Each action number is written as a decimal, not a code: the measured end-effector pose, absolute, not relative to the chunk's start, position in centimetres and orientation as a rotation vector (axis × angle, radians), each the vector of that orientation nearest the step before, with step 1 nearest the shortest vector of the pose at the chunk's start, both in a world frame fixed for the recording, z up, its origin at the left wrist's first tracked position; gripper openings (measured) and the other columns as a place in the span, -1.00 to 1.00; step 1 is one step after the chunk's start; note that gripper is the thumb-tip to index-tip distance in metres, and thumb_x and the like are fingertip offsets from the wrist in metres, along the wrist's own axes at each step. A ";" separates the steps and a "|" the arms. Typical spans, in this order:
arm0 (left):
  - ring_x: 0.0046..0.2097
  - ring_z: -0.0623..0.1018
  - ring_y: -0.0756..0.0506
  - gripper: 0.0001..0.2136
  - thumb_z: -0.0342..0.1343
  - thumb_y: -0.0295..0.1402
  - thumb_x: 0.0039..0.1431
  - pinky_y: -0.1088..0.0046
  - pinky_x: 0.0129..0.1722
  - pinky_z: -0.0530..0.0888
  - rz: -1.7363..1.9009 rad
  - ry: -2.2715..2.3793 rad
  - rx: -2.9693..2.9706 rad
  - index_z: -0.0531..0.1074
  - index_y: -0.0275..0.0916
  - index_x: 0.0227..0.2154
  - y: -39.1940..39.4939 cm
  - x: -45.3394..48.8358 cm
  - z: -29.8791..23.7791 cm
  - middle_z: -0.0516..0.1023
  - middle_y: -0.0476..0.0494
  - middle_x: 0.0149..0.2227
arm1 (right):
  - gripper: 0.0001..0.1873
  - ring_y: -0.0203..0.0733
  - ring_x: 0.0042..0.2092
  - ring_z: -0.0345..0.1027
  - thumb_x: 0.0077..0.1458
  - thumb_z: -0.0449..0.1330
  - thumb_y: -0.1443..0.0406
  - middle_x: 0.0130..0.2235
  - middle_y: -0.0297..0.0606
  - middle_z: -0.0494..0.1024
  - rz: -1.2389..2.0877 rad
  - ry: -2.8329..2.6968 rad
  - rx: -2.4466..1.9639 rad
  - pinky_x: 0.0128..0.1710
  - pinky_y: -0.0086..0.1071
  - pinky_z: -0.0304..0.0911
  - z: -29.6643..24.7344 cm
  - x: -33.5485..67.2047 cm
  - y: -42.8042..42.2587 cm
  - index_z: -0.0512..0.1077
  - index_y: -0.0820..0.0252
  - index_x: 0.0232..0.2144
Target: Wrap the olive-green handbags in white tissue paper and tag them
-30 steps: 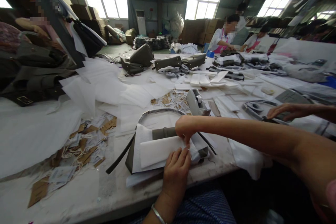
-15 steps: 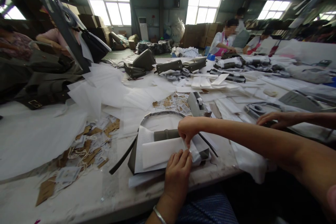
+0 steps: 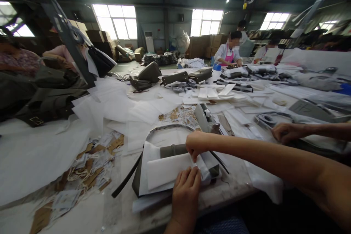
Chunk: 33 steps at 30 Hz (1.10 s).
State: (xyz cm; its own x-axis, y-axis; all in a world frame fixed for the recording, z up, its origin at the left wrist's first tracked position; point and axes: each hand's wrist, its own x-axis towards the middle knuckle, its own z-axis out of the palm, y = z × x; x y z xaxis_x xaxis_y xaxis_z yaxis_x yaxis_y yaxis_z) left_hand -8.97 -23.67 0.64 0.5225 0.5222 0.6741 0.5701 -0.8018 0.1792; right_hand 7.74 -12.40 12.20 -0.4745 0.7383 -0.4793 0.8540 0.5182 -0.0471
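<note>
A dark grey-green handbag (image 3: 137,179) lies on the table in front of me, with white sheeting and a folded white foam sheet (image 3: 164,173) over its front. Its handle (image 3: 164,127) arches behind, wrapped in pale covering. My left hand (image 3: 188,186) rests on the lower right of the foam sheet, fingers stretched out flat. Just above it, my right hand (image 3: 197,143) is closed in a downward pinch at the sheet's right end. What lies between those fingertips is hidden. Crinkled wrapping (image 3: 203,171) shows beside both hands.
Brown and white tags (image 3: 93,164) with strings lie at left. Another grey bag (image 3: 207,119) stands behind the handbag. White sheets (image 3: 142,104) and more bags (image 3: 175,79) cover the table beyond. A co-worker's hand (image 3: 286,132) is at right; other people work farther back.
The view has tilted upward, so everything sits lower in the picture. Both my hands keep nearly the same place on the bag. The co-worker's hand at right has curled in more.
</note>
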 end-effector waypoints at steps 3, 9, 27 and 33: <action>-0.02 0.53 -0.16 -0.69 -0.17 -0.47 0.39 0.21 -0.06 0.54 -1.162 -0.959 -2.667 0.47 -0.16 -0.03 -23.6 -8.9 0.6 0.56 0.01 0.02 | -0.74 -0.27 -0.43 0.40 -0.14 0.44 0.12 -0.39 -0.34 0.66 -0.428 2.365 1.353 -0.51 -0.45 -0.02 12.3 8.4 -12.9 0.67 0.03 -0.33; -0.01 0.53 -0.16 -0.69 -0.14 -0.48 0.38 0.22 -0.05 0.54 -1.146 -0.953 -2.675 0.46 -0.16 -0.01 -23.7 -9.0 0.7 0.56 0.00 0.03 | -0.70 -0.30 -0.37 0.46 -0.05 0.41 0.10 -0.32 -0.34 0.68 -0.545 2.378 1.453 -0.46 -0.50 0.10 12.4 9.2 -13.9 0.66 0.10 -0.27; -0.03 0.55 -0.15 -0.67 -0.20 -0.41 0.41 0.24 -0.06 0.56 -1.214 -0.978 -2.666 0.48 -0.13 -0.03 -23.6 -8.9 0.4 0.57 0.03 0.01 | -0.76 -0.24 -0.33 0.46 -0.10 0.41 0.07 -0.36 -0.43 0.64 -0.533 2.334 1.633 -0.47 -0.45 0.01 11.3 10.7 -10.7 0.63 -0.01 -0.36; -0.02 0.55 -0.14 -0.67 -0.19 -0.43 0.41 0.26 -0.05 0.55 -1.218 -0.984 -2.663 0.48 -0.13 -0.02 -23.6 -8.8 0.4 0.57 0.05 0.01 | -0.76 -0.27 -0.31 0.46 -0.04 0.39 0.16 -0.31 -0.38 0.65 -0.688 2.349 1.690 -0.44 -0.50 0.10 9.6 11.6 -9.4 0.61 0.10 -0.29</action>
State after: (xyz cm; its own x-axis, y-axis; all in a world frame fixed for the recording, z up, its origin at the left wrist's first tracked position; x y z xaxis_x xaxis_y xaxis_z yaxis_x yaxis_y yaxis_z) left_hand -8.85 -23.58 0.40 0.4865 0.5279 0.6962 0.5692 -0.7960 0.2058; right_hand 11.56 -9.37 9.56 -0.3447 0.8528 -0.3923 0.9297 0.2524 -0.2682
